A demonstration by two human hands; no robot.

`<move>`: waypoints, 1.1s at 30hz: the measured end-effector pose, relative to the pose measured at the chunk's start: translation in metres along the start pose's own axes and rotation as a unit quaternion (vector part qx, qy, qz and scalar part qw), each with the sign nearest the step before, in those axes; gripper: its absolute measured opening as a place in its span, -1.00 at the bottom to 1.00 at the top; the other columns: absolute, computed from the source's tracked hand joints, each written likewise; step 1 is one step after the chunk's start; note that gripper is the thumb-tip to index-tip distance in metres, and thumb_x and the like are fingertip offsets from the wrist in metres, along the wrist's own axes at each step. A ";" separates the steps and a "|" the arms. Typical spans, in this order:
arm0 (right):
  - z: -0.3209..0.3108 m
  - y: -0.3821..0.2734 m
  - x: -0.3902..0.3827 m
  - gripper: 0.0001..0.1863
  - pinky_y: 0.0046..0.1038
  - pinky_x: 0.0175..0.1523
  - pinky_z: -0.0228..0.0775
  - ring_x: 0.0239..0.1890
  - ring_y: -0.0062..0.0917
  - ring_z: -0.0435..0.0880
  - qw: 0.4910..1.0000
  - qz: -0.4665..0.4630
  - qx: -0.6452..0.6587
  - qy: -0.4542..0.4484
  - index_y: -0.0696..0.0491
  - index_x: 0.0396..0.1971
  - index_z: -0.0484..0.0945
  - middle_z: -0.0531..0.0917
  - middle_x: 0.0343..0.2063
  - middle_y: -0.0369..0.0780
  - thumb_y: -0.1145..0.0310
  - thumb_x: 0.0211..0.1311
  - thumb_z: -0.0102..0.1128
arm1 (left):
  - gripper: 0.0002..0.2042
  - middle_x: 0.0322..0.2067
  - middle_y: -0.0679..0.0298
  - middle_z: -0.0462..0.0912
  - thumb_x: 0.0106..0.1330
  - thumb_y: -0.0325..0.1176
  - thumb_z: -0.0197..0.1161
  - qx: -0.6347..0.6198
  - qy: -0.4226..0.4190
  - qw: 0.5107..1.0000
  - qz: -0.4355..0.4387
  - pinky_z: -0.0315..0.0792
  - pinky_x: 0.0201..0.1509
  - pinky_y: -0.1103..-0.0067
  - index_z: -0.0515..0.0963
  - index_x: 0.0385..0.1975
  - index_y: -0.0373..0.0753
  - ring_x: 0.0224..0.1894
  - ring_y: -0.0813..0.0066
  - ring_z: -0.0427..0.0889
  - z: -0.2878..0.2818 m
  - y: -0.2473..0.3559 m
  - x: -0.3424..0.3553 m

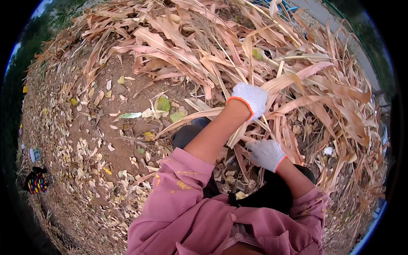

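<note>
Both my hands wear white knitted gloves with orange cuffs. My left hand [250, 100] is closed in a fist around a dry corn stalk [265, 123], whose lower part comes out beneath the glove. Long tan leaves fan out on both sides of that fist. Lower and to the right, my right hand [267, 155] has its fingers curled in among the leaf bases and stalk ends. What lies within those fingers is hidden. A heap of dried corn stalks and leaves [178, 46] spreads ahead of both hands.
Brown soil [123, 148] strewn with fallen leaves lies to the left. At the far left edge sits a dark bag with colourful spots [37, 181], near a small light-blue item [35, 154]. A grey paved strip [316, 12] runs beyond the heap. My bent knees are beneath my arms.
</note>
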State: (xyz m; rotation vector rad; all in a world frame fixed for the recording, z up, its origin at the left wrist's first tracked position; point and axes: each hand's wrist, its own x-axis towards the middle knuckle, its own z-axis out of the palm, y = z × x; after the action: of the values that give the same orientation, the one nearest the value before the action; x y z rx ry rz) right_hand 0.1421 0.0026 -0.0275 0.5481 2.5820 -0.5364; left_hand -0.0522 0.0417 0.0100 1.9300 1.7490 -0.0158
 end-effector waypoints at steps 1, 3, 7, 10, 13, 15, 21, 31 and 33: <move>0.002 0.001 -0.006 -0.84 -0.21 -0.39 0.52 -0.37 -0.26 0.69 1.000 0.004 0.000 -0.001 0.03 -0.38 0.55 0.64 -0.52 -0.13 0.30 0.07 0.16 | -0.70 -0.25 -0.01 0.65 0.24 -0.23 -0.04 0.008 -0.012 1.000 -0.011 0.46 -0.05 0.22 0.52 -0.18 -0.27 -0.15 0.05 0.65 -0.005 0.000 -0.004; 0.018 0.009 -0.014 -0.86 -0.21 -0.39 0.53 -0.37 -0.26 0.69 0.999 0.002 -0.002 0.037 0.04 -0.40 0.56 0.64 -0.53 -0.14 0.33 0.03 0.16 | -0.68 -0.23 -0.01 0.64 0.27 -0.19 -0.08 0.024 -0.016 1.000 0.000 0.43 0.01 0.20 0.48 -0.15 -0.24 -0.13 0.02 0.62 -0.003 -0.003 0.002; 0.021 0.014 -0.021 -0.88 -0.24 -0.41 0.53 -0.38 -0.25 0.70 1.000 0.013 0.005 0.023 0.05 -0.43 0.58 0.66 -0.51 -0.14 0.36 0.02 0.16 | -0.68 -0.21 -0.02 0.63 0.28 -0.16 -0.07 0.042 -0.016 0.999 0.007 0.44 0.00 0.20 0.49 -0.13 -0.19 -0.12 0.02 0.62 0.002 0.004 0.004; 0.021 0.018 -0.019 -0.87 -0.24 -0.42 0.53 -0.38 -0.24 0.70 1.000 0.020 -0.006 0.002 0.05 -0.41 0.60 0.66 -0.50 -0.13 0.36 0.03 0.15 | -0.68 -0.22 0.01 0.64 0.28 -0.16 -0.04 0.064 -0.025 0.998 0.011 0.45 -0.01 0.22 0.49 -0.13 -0.21 -0.13 0.05 0.63 0.008 0.008 0.007; 0.013 0.014 -0.017 -0.86 -0.20 -0.39 0.53 -0.36 -0.23 0.70 0.999 0.037 0.010 0.001 0.04 -0.39 0.60 0.67 -0.48 -0.13 0.35 0.05 0.14 | -0.69 -0.22 0.02 0.65 0.28 -0.18 -0.02 0.082 -0.029 0.996 0.032 0.46 -0.03 0.23 0.51 -0.16 -0.24 -0.13 0.08 0.64 0.012 0.020 0.006; 0.012 0.012 -0.015 -0.83 -0.17 -0.34 0.53 -0.33 -0.21 0.70 0.999 0.042 0.028 -0.008 0.06 -0.37 0.60 0.67 -0.45 -0.11 0.32 0.10 0.12 | -0.76 -0.33 0.03 0.68 0.23 -0.29 0.02 0.058 -0.015 0.997 0.052 0.48 -0.09 0.26 0.60 -0.29 -0.23 -0.20 0.08 0.67 0.027 0.026 0.011; 0.030 0.019 -0.005 -0.76 -0.17 -0.26 0.53 -0.30 -0.19 0.69 0.997 0.024 0.043 0.060 0.06 -0.24 0.57 0.67 -0.35 -0.08 0.27 0.14 0.10 | -0.81 -0.40 0.15 0.70 0.22 -0.31 0.08 0.093 0.024 0.990 0.103 0.47 -0.22 0.34 0.63 -0.35 -0.21 -0.30 0.24 0.70 0.046 0.050 0.007; 0.018 0.035 0.020 -0.50 -0.20 0.13 0.38 0.11 -0.21 0.50 0.990 0.100 0.066 -0.068 0.00 0.13 0.41 0.49 0.11 -0.12 0.18 0.18 0.14 | -0.87 -0.52 0.36 0.57 0.12 -0.25 0.14 -0.019 0.399 0.839 0.371 0.33 -0.37 0.47 0.57 -0.46 -0.12 -0.46 0.44 0.56 0.067 0.108 -0.009; 0.011 0.033 0.027 -0.48 -0.21 0.13 0.38 0.12 -0.23 0.49 0.985 0.133 0.054 -0.098 -0.01 0.15 0.39 0.48 0.12 -0.13 0.18 0.17 0.16 | -0.86 -0.52 0.35 0.58 0.11 -0.25 0.15 -0.016 0.380 0.844 0.379 0.35 -0.38 0.46 0.58 -0.46 -0.13 -0.46 0.43 0.57 0.072 0.106 -0.006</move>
State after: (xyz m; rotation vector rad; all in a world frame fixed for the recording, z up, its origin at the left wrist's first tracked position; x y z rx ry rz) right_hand 0.1390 0.0327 -0.0591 0.8185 2.2588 -0.6083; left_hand 0.0699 0.0062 -0.0102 2.6729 1.1886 1.1924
